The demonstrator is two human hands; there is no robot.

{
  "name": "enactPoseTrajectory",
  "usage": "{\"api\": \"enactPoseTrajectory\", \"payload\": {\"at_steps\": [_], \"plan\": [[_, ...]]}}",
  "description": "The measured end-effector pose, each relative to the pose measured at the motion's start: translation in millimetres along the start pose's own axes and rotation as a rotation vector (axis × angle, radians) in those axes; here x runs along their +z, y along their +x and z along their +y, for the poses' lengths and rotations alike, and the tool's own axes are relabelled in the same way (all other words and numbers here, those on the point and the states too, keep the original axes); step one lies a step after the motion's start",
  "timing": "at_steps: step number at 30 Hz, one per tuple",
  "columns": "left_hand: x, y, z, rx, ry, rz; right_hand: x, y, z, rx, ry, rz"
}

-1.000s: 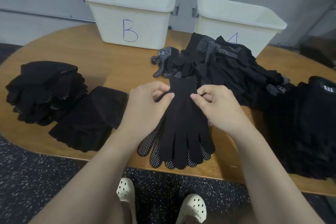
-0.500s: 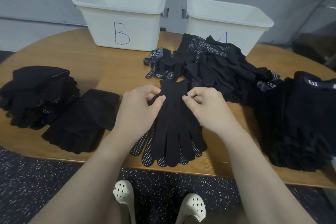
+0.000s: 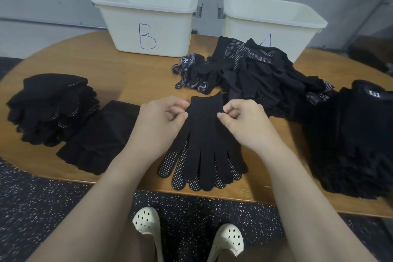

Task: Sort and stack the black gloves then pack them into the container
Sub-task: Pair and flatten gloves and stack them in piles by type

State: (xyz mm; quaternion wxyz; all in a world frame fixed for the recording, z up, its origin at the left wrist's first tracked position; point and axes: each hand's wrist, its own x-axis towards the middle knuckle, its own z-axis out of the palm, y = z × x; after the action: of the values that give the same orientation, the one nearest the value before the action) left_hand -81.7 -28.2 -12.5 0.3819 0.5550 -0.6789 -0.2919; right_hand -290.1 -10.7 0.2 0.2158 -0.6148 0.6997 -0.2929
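Observation:
A pair of black dotted gloves point(image 3: 203, 144) lies flat near the table's front edge, one on top of the other, fingers pointing at me. My left hand point(image 3: 158, 125) pinches the cuff's left side and my right hand point(image 3: 244, 122) pinches its right side. An unsorted heap of black gloves point(image 3: 255, 78) lies just behind. Two white bins stand at the back: bin B point(image 3: 146, 21) on the left and a second bin point(image 3: 272, 21) on the right, its letter partly hidden by the heap.
A stack of dotted gloves point(image 3: 53, 108) and a flat stack of fingerless gloves point(image 3: 100, 136) lie on the left of the wooden table point(image 3: 106, 66). A tall stack of black gloves point(image 3: 357, 140) sits at the right edge. My feet in white clogs point(image 3: 148, 225) show below the table.
Both hands stay on the glove cuff, their fingers shifting slightly along its edges. The view has tilted down a little.

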Motion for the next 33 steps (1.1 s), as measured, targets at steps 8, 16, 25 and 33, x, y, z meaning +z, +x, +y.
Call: {"api": "enactPoseTrajectory", "payload": {"at_steps": [8,16,25,33], "plan": [[7.7,5.1,-1.5,-0.001,0.132,-0.015,6.7,2.8,1.2,0.092,-0.157,0.029],[17.1,15.3,3.4,0.054,0.210,0.017,12.8,3.2,-3.4,0.115,-0.209,0.079],[27.7,26.4,2.7,-0.056,0.156,0.028,16.3,4.9,-3.9,0.107,-0.218,0.120],[29.7,27.7,1.9,-0.056,0.089,0.027,17.1,-0.8,-3.0,0.104,-0.208,0.119]]}}
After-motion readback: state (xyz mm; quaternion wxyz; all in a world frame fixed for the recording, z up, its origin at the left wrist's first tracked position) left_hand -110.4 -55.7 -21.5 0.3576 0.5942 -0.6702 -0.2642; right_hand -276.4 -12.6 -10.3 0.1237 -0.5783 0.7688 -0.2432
